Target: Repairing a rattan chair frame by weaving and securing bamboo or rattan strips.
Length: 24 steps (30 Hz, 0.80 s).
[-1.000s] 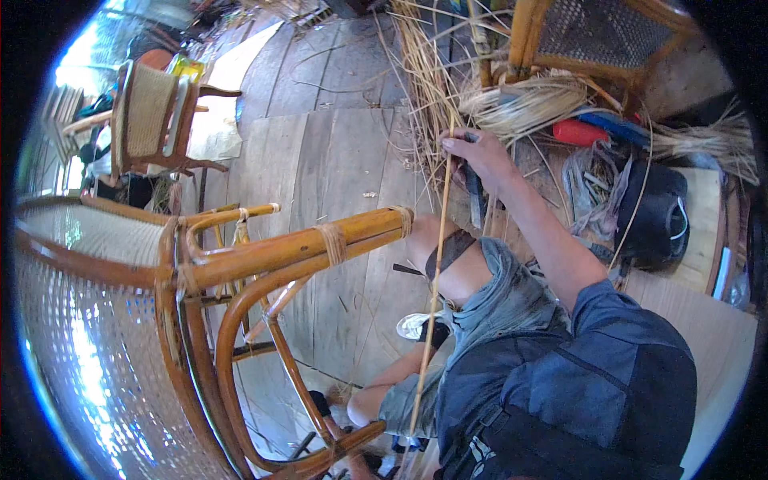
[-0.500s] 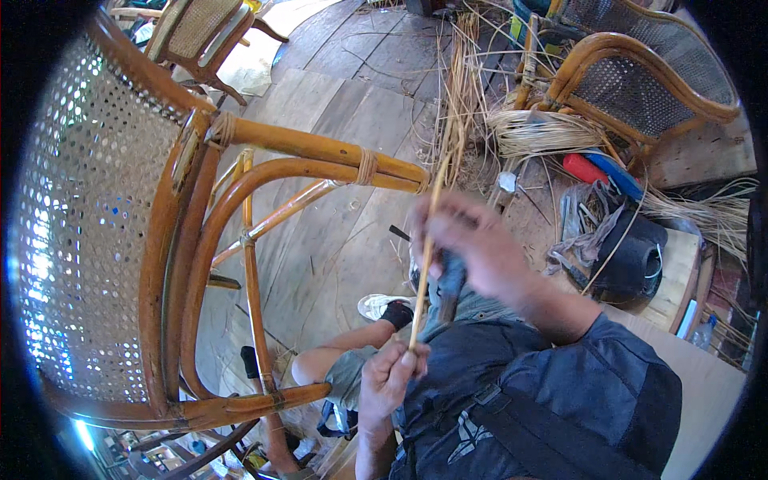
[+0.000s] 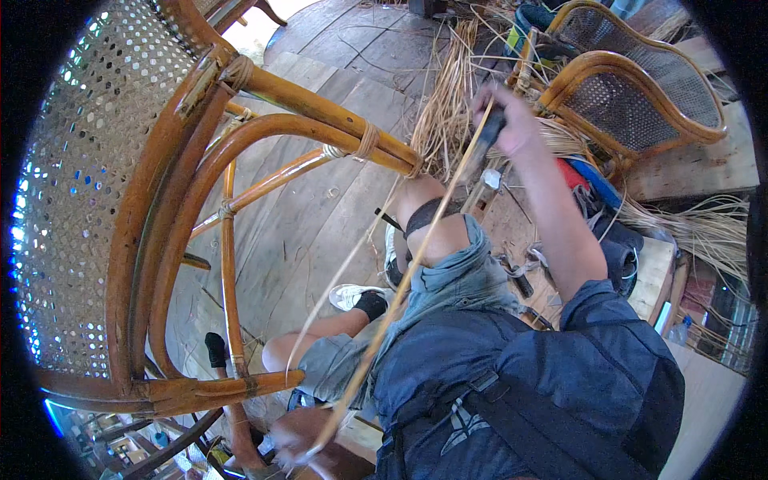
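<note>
A long pale rattan strip (image 3: 412, 260) runs taut and slanting across my lap. My right hand (image 3: 512, 124) is closed at its far end, raised beyond my knee; a dark object, too blurred to name, is in or against that hand. At the near end my left hand (image 3: 308, 444), smeared by motion, is closed around the strip low on the left. A thinner pale strip (image 3: 340, 280) crosses to the left of it. Beside me on the left lies a tipped rattan chair frame (image 3: 192, 200) with a woven cane panel (image 3: 80, 216) and bound joints.
Loose rattan strands (image 3: 452, 96) lie heaped on the plank floor (image 3: 320, 96) ahead. Another cane-panelled chair (image 3: 640, 104) stands at the far right, near a blue and red item (image 3: 588, 176). A dark bucket (image 3: 624, 256) sits by a wooden board (image 3: 652, 276).
My right hand has moved up and away along the strip, while my left has dropped toward the lower left. More of the strip now spans between them. The view has shifted slightly.
</note>
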{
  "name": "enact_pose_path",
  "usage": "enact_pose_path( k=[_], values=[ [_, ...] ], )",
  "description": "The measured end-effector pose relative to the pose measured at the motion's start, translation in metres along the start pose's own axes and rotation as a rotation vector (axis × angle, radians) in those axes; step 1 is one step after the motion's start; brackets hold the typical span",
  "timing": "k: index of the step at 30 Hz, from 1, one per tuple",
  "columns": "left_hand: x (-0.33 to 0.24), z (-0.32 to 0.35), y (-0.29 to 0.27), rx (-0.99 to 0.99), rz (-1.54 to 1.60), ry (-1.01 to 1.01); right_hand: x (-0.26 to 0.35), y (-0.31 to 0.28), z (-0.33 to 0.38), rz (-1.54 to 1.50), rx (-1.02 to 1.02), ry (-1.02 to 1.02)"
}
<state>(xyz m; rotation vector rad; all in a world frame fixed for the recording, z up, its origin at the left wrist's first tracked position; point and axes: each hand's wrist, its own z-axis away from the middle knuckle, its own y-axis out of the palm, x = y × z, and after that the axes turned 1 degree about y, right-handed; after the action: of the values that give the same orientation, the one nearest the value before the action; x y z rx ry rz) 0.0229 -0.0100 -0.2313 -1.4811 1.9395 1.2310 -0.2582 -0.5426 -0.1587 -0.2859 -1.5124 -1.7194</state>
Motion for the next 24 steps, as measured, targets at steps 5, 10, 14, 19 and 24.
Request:
enact_pose_path(
  k=[5,10,14,19,24],
  values=[
    [-0.061,-0.117,0.047,-0.375,-0.506,-0.840,-0.079,0.017,0.082,0.063,0.002,0.572],
    [0.000,-0.145,0.050,-0.371,-0.558,-1.305,-0.026,0.071,0.127,0.181,0.229,0.139],
    [0.041,-0.115,0.024,-0.526,-0.343,-1.192,0.070,0.063,0.132,0.234,0.356,-0.347],
    [0.092,-0.145,0.056,-0.587,0.486,-0.768,0.189,-0.011,0.047,0.501,0.663,-0.625],
    [0.153,-0.194,0.084,-0.493,-0.220,-0.981,0.024,-0.060,-0.001,0.963,-0.205,0.184]
  ],
)
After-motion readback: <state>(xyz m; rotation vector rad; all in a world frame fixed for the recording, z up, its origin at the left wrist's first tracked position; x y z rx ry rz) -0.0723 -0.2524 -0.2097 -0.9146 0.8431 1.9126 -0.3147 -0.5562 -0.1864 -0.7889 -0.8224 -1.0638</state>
